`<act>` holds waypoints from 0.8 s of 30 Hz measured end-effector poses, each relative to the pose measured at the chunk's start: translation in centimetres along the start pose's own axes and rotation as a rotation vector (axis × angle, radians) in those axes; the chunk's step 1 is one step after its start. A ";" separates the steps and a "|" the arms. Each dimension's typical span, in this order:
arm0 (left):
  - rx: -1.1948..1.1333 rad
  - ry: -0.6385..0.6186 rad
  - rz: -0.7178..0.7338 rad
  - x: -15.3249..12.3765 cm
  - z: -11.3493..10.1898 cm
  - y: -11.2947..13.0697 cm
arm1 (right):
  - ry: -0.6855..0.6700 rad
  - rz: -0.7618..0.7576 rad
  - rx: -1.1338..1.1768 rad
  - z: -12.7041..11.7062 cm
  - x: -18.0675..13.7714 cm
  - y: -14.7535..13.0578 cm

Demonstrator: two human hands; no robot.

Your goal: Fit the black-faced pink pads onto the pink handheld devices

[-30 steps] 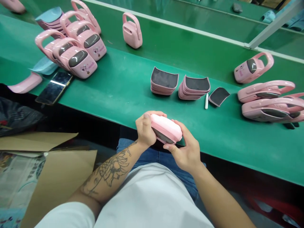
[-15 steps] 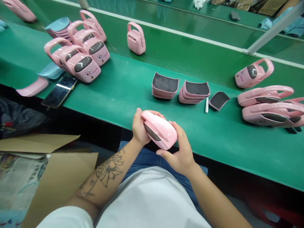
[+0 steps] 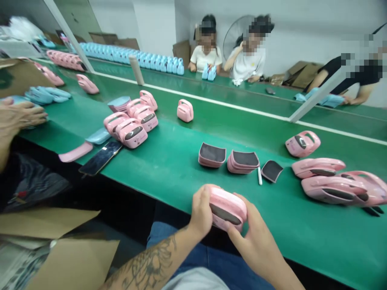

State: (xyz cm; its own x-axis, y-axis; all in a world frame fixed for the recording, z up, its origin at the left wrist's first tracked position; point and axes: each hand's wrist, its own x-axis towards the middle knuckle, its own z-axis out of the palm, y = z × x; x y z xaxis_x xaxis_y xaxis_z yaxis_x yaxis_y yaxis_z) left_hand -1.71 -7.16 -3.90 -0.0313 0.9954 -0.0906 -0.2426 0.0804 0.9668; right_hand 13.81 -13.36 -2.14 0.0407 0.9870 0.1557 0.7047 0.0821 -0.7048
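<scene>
Both of my hands grip a glossy pink plastic case (image 3: 229,204) with a dark oval window, just over the table's front edge. My left hand (image 3: 201,210) wraps its left end. On its right end, my right hand (image 3: 249,227) closes with the thumb at the lower edge and fingers behind. Beyond them on the table are two stacks of curved pink panels with dark faces, a left stack (image 3: 212,155) and a right stack (image 3: 242,162). A loose panel (image 3: 272,171) and a small white stick (image 3: 260,176) lie beside the right stack.
Handled pink cases (image 3: 132,133) stand in a group at left, others (image 3: 332,189) at right. A phone (image 3: 101,158) lies on the green table (image 3: 163,169). A cardboard box (image 3: 72,262) is below left. Another person's hand (image 3: 22,114) is at far left; several people sit opposite.
The camera view has tilted up, bringing people and rows of blue cases into sight. My hands have turned the pink case so its dark window faces me more.
</scene>
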 end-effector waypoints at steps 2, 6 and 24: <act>0.033 -0.076 0.023 -0.6 1.5 0.7 | 0.011 0.051 0.113 -1.5 0.1 0.7; 0.067 -0.316 0.267 0.5 3.1 2.2 | 0.060 0.148 0.331 -5.5 1.0 1.3; 0.720 0.271 0.895 15.2 -2.7 -1.5 | 0.677 0.607 0.080 -9.4 29.6 14.3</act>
State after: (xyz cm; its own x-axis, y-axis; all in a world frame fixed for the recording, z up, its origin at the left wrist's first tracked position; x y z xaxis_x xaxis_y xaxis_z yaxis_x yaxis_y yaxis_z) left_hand -4.49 7.76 -7.34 -0.1379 0.6758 0.7240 0.5706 -0.5433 0.6158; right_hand 31.73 15.71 -1.14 0.8135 0.5733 0.0975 0.3760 -0.3906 -0.8403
